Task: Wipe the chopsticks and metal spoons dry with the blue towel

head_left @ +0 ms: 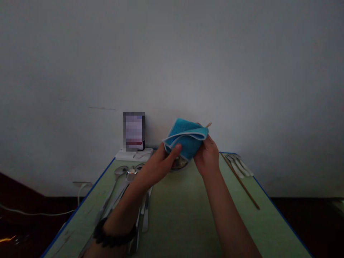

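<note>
A folded blue cloth (188, 138) with pale edging is held up between both hands over the table. My left hand (166, 157) grips its lower left side, thumb on top. My right hand (208, 156) is closed around its right side, most fingers hidden behind the fabric. From the cloth's upper right pokes the thin wooden tip of a stick (209, 125), perhaps a chopstick; its remaining length is hidden. Beneath the cloth sits a shiny round dish (179, 164), partly covered from view.
On the left lie several metal utensils, among them a spoon (120, 170), partly behind my left arm. A brown chopstick (240, 181) and white-handled forks (239, 166) lie at the right. A phone (134, 130) stands on a white base (125, 155) near the wall.
</note>
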Tool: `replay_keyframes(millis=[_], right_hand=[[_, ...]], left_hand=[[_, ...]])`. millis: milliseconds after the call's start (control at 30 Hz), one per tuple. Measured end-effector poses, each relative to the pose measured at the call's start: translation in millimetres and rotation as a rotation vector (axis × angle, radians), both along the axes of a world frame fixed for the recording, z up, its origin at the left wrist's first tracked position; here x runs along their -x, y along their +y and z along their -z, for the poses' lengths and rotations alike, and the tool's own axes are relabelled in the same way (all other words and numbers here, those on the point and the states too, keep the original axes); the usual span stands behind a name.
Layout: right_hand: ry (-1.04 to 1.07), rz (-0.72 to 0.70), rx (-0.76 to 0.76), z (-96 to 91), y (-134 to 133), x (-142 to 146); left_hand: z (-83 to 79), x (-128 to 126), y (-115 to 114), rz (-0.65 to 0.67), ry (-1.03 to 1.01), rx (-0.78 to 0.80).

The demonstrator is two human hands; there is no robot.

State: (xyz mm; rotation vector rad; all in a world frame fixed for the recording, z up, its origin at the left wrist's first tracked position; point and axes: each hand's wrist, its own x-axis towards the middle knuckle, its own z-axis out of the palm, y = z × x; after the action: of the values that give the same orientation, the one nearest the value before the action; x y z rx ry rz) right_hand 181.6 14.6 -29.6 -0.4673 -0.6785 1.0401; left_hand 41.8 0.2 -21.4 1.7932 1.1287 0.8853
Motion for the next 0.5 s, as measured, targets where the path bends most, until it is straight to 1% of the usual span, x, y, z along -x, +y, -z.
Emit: replay_keyframes(millis=[100,200,267,367,433,500], right_hand=[[-0.038,-0.057,-0.025,-2.0,-1,-7],[-0.059,-0.065,-0.001,-3.3,-3,-6],[-0.108,-0.030,0.067,-2.9,-4,-3],[-0.163,0.051,0.216,-1.5,-4,2],[-0.137,0.095,0.269,-1.4,-4,3],[-0.077,0.143,0.274,-2.3,-3,3]], left_hand=[[-3.2,2,-1,0.006,-0.023,0.024],[-0.1,3,3,0.020,0.023,-0.007],[2.8,3,6,0.026,0.057,-0.039],[4.5,1,8,0.018,0.079,-0.080],[4.6,1,7,0.022,0.080,-0.081],[5.2,0,6,0.034,0.066,-0.075]])
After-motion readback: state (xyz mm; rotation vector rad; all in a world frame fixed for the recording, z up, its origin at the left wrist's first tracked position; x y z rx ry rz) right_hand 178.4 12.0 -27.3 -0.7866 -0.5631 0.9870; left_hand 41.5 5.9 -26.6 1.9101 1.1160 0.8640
